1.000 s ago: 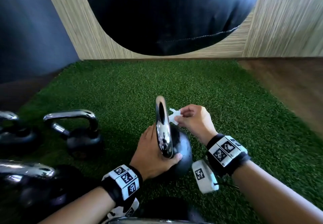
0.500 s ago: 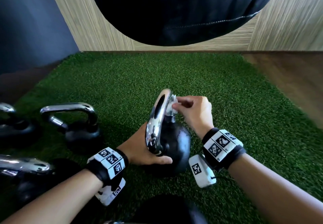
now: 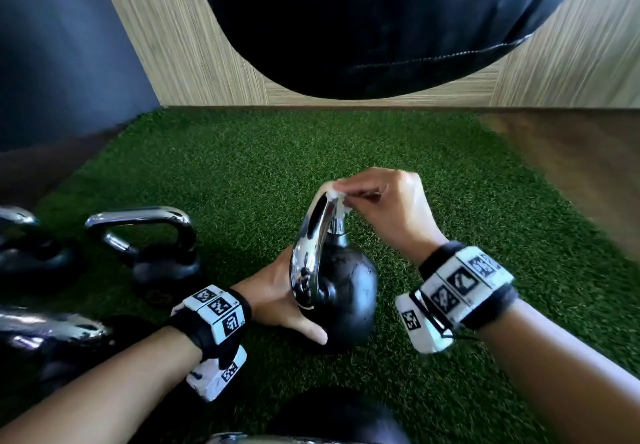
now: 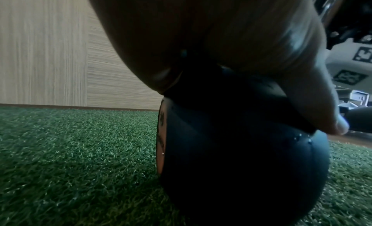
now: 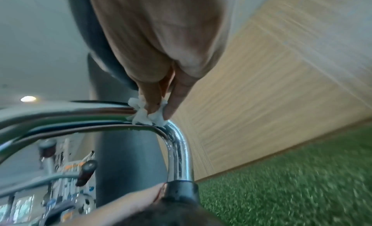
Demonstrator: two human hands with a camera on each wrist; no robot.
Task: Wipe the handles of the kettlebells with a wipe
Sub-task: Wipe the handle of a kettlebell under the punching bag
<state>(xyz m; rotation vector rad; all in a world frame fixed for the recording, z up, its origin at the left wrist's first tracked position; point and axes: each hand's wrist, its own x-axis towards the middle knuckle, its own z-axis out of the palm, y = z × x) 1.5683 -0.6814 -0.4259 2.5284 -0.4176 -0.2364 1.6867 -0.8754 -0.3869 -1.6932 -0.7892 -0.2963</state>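
Observation:
A black kettlebell [image 3: 349,291] with a chrome handle [image 3: 308,246] stands tilted on the green turf in the middle of the head view. My left hand [image 3: 277,291] grips its round body from the left, thumb [image 3: 311,334] across the near side. In the left wrist view the palm [image 4: 201,30] lies on the dark ball [image 4: 241,158]. My right hand [image 3: 384,201] pinches a small white wipe [image 3: 336,197] against the handle's top far corner. The right wrist view shows the crumpled wipe [image 5: 147,113] under the fingertips [image 5: 171,108] on the chrome bend [image 5: 179,150].
Another kettlebell [image 3: 162,256] stands to the left, with one more [image 3: 31,253] at the far left, one [image 3: 52,332] at the lower left and one [image 3: 329,419] at the bottom edge. A black punching bag [image 3: 363,21] hangs ahead. Wooden floor [image 3: 571,166] borders the turf on the right.
The kettlebell has tipped to the left. My right hand has carried the wipe up the handle's far leg to its top corner. My left hand has slid lower on the ball.

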